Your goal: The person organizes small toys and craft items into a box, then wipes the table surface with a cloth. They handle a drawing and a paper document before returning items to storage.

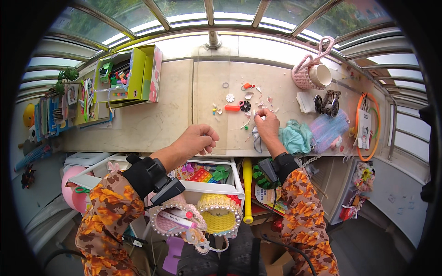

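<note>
My left hand (199,138) hovers over the front of the table, its fingers loosely curled; the inside of the palm is hidden. Among small scattered bits, my right hand (268,125) has its fingers drawn together on a small white piece (263,118), mostly covered by them. A grey-and-white strip of cloth (256,139) lies just below that hand. Left of it are a red plastic tube (232,108), a black toothed wheel (245,106), a white toothed wheel (230,98) and a small green bit (246,127). Further back lies an orange-red plastic piece (248,86).
Teal cloth (295,136), a fluffy blue-pink knit (329,129), a toy cannon-like wheeled model (328,102) and a pink crocheted basket (304,74) with paper cups stand right. A green box (138,77) of toys is left. Below the edge are an open white drawer (214,187) and a yellow bat (247,189).
</note>
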The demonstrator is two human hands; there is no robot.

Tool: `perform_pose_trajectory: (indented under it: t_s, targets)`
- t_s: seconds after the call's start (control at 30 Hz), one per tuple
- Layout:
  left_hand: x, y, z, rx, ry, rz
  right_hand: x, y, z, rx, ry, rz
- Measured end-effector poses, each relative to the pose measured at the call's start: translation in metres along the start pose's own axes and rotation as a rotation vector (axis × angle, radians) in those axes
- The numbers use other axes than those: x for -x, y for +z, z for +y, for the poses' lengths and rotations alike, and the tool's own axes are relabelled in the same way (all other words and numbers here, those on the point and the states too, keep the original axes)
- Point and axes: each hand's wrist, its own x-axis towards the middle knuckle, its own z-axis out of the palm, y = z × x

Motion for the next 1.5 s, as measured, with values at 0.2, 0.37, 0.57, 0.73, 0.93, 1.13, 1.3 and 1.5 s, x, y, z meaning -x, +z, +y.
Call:
perform_pose_trajectory:
  t_s: [0.2, 0.37, 0.57, 0.73, 0.93, 1.13, 1.3, 1.5]
  targets:
    - [-0.008, 0.013, 0.004, 0.011, 0.059, -0.081, 0.046, -0.027, -0.034, -0.28, -0.234, -0.353]
    - [-0.016, 0.02, 0.0, 0.009, 0.018, -0.092, 0.076, -0.03, -0.072, -0.174, -0.501, -0.295]
    - [-0.029, 0.006, 0.0, -0.048, 0.121, 0.092, 0.049, -0.021, -0.068, -0.351, -0.553, -0.339]
    - [-0.027, -0.015, 0.002, 0.026, 0.103, 0.199, 0.006, 0.019, -0.053, 0.29, -0.49, -0.156]
    - [-0.016, -0.022, -0.003, 0.102, 0.013, 0.15, -0.007, 0.026, -0.033, 0.441, -0.546, -0.189]
    - [-0.016, -0.014, -0.001, 0.13, 0.094, 0.073, 0.002, -0.021, -0.038, -0.691, 0.052, -0.814]
    - [-0.012, 0.001, 0.009, 0.18, 0.174, 0.049, 0.017, -0.043, -0.058, -0.989, 0.171, -1.052]
    - [-0.007, 0.014, 0.008, -0.092, 0.35, 0.132, 0.045, -0.047, -0.092, -0.629, 0.036, -1.041]
